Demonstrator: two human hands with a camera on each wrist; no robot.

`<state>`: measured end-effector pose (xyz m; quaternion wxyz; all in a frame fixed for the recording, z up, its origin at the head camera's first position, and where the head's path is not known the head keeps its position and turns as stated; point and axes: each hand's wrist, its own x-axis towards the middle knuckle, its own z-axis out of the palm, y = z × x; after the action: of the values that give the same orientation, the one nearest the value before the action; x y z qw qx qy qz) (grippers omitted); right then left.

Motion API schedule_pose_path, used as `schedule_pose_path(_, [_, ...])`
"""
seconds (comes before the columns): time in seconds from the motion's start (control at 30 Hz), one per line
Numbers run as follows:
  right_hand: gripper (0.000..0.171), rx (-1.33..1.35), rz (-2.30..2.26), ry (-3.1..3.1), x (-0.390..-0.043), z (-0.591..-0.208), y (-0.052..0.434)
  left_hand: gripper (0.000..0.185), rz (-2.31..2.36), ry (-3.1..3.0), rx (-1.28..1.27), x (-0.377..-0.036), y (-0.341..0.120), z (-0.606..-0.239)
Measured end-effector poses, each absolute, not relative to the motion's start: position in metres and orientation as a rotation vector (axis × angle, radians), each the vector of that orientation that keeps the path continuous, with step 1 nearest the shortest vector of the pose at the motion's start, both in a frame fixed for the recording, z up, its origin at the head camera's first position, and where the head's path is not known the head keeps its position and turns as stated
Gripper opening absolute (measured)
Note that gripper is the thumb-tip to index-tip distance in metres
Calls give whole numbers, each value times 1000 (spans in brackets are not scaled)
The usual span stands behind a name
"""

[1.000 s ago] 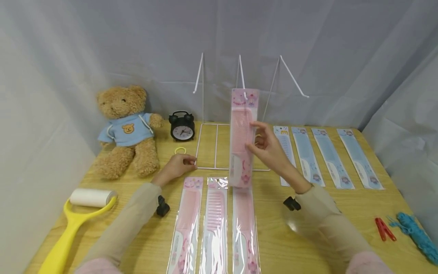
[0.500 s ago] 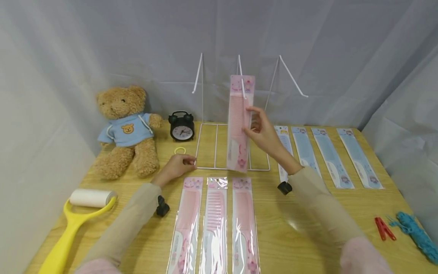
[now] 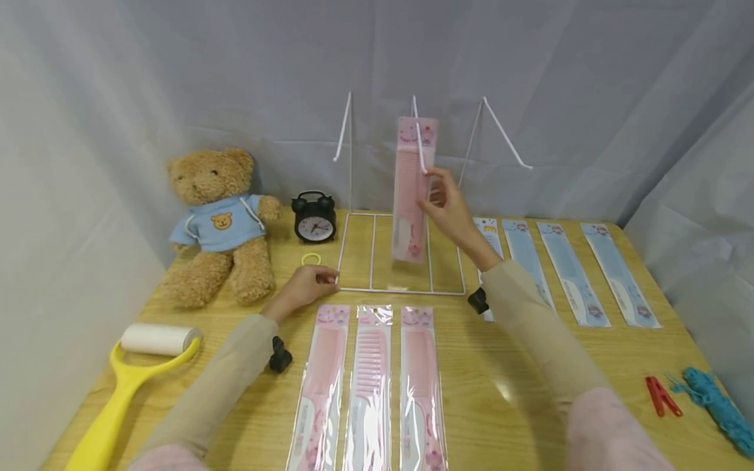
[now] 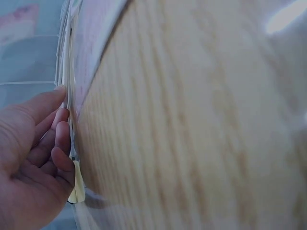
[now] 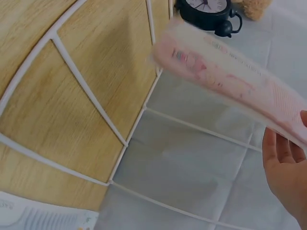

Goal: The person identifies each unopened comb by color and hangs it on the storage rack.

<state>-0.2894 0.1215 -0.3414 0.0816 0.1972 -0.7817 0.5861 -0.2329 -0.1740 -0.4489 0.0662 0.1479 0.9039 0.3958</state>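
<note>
Pink comb in clear printed packaging (image 3: 411,190) upright at white wire rack's (image 3: 400,216) middle hook, right hand (image 3: 448,206) fingers pinching its edge, left hand (image 3: 303,286) fingers curled on rack's base corner

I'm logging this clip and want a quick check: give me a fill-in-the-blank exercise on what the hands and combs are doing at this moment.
1. The right hand holds a ____ packaged comb up at the middle hook of the wire rack.
2. The left hand grips the rack's front ____ corner.
3. On the table in front of the rack lie ____ pink combs.
4. The clock stands beside the ____.

Missing words: pink; left; three; teddy bear
</note>
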Motion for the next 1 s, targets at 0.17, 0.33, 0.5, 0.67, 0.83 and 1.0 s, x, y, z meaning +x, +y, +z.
schedule_pose_path(0.17, [50,536,1857,-2343,-294,-345,122,28,1179,2736,444,-234,-174,-449])
schedule_pose_path(0.33, [50,530,1936,-2321,-298,-348,122,28,1179,2741,450,-235,-174,-450])
schedule_pose_path(0.5, [51,539,1970,-2293,-301,-352,123,28,1182,2730,455,-234,-174,-448])
schedule_pose_path(0.67, [53,539,1923,-2303,-301,-357,126,29,1186,2719,448,-233,-173,-446])
schedule_pose_path(0.83, [53,521,1844,-2342,-297,-357,129,28,1176,2725,454,-233,-173,-446])
schedule_pose_path(1.0, [50,472,1819,-2328,-291,-359,132,28,1187,2720,461,-232,-173,-445])
